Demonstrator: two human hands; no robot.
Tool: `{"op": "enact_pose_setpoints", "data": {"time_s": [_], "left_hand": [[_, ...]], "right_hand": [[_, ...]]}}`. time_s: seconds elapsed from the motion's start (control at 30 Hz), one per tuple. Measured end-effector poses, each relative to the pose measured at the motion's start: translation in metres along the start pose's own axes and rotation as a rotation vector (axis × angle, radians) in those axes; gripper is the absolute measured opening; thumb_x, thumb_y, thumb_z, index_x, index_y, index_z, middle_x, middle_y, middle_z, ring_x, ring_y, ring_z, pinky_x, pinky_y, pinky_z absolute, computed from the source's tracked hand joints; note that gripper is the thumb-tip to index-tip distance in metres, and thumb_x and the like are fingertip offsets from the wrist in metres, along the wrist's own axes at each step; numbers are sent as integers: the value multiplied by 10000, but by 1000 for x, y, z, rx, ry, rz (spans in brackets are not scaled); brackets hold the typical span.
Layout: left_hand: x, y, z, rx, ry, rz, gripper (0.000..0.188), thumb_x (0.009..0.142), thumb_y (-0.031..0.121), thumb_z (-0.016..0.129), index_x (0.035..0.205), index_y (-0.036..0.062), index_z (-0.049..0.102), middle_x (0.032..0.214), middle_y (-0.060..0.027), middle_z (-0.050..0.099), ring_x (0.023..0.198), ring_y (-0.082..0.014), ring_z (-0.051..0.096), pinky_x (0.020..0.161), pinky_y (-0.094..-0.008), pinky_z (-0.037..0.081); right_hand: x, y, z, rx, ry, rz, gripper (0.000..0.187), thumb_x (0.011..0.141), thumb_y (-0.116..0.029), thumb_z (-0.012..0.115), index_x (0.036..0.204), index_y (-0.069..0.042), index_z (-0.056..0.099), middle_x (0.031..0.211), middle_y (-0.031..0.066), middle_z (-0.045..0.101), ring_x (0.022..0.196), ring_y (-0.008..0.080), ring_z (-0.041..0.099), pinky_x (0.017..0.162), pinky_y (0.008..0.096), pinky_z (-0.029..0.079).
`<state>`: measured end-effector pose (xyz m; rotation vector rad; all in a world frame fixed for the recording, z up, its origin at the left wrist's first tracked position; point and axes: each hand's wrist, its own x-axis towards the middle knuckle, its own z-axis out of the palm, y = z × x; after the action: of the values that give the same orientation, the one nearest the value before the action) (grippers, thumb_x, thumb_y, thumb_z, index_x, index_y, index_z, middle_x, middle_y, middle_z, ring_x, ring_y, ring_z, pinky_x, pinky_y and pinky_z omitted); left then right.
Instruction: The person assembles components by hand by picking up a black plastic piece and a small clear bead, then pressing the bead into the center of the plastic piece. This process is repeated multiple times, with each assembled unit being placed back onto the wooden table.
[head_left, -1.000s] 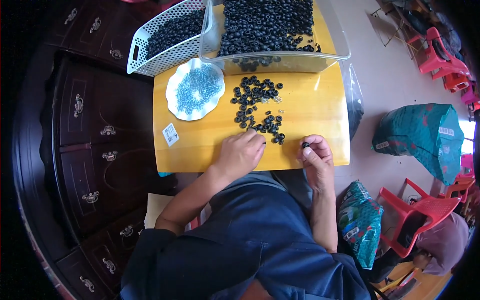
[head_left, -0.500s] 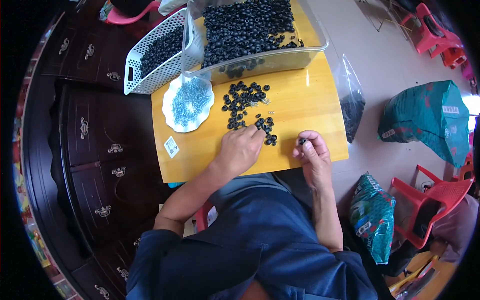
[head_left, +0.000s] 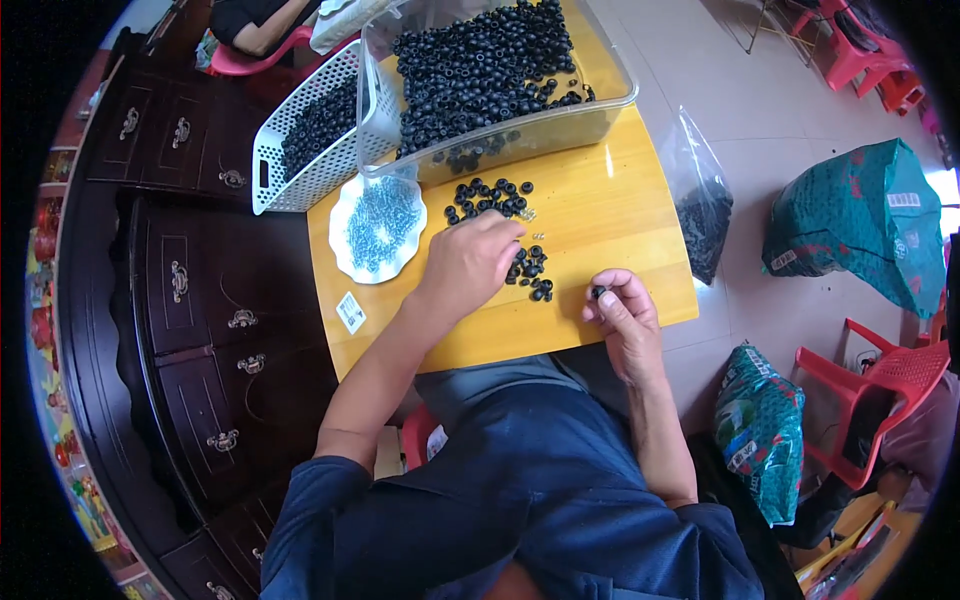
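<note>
My right hand (head_left: 630, 322) pinches a small round black part (head_left: 599, 292) between thumb and fingers, above the right side of the yellow table (head_left: 640, 220). To its left my left hand (head_left: 468, 262) reaches over the loose black parts, palm down, fingers drawn together; whatever they hold, if anything, is hidden. Its fingertips are beside several tiny clear pieces (head_left: 538, 237). Loose black ring-shaped parts (head_left: 500, 190) lie beyond that hand, and a smaller group of black parts (head_left: 530, 264) lies between the hands. A white scalloped dish (head_left: 345, 245) of small clear pieces stands left of them.
A clear plastic bin (head_left: 515, 130) and a white perforated basket (head_left: 340, 165), both holding black parts, stand at the far side. Right of the table are a clear bag (head_left: 705, 225), green sacks (head_left: 840, 225) and red chairs (head_left: 880, 385). Dark drawers (head_left: 215, 290) line the left. Another person's arm (head_left: 265, 30) shows beyond.
My left hand has moved away from me, from the nearer black parts toward the tiny clear pieces. My right hand still holds its black part. The view has shifted slightly.
</note>
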<state>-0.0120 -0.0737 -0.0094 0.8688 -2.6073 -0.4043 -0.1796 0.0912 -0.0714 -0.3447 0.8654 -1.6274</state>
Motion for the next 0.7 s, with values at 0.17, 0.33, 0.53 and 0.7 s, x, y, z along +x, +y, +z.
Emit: {"op": "enact_pose_setpoints", "data": {"time_s": [0.17, 0.33, 0.53, 0.7], "left_hand": [[21, -8, 15, 21, -103, 49, 99, 814, 130, 712, 898, 87, 682, 852, -72, 641, 822, -279, 657, 693, -405, 539], [31, -11, 22, 60, -202, 101, 110, 810, 138, 688, 904, 84, 709, 869, -68, 671, 845, -279, 665, 713, -392, 537], [37, -16, 27, 124, -279, 155, 71, 819, 159, 656, 794, 93, 661, 805, -76, 633, 809, -295, 647, 712, -420, 535], [42, -18, 25, 123, -246, 207, 110, 808, 158, 647, 753, 75, 602, 773, -99, 621, 771, -321, 642, 670, -449, 528]], "right_hand": [[0, -1, -1, -13, -3, 7, 191, 968, -113, 606, 1144, -42, 581, 992, 50, 601, 856, 128, 574, 805, 257, 482], [1, -3, 0, 1, -4, 18, 185, 970, -107, 600, 1142, -40, 583, 993, 53, 602, 861, 131, 574, 810, 263, 482], [1, -4, 1, 21, 12, 36, 185, 969, -107, 601, 1141, -39, 584, 990, 52, 603, 861, 137, 573, 817, 270, 481], [-1, -5, 4, 24, 3, 50, 185, 967, -110, 606, 1137, -40, 585, 986, 53, 603, 861, 138, 572, 819, 271, 481]]}}
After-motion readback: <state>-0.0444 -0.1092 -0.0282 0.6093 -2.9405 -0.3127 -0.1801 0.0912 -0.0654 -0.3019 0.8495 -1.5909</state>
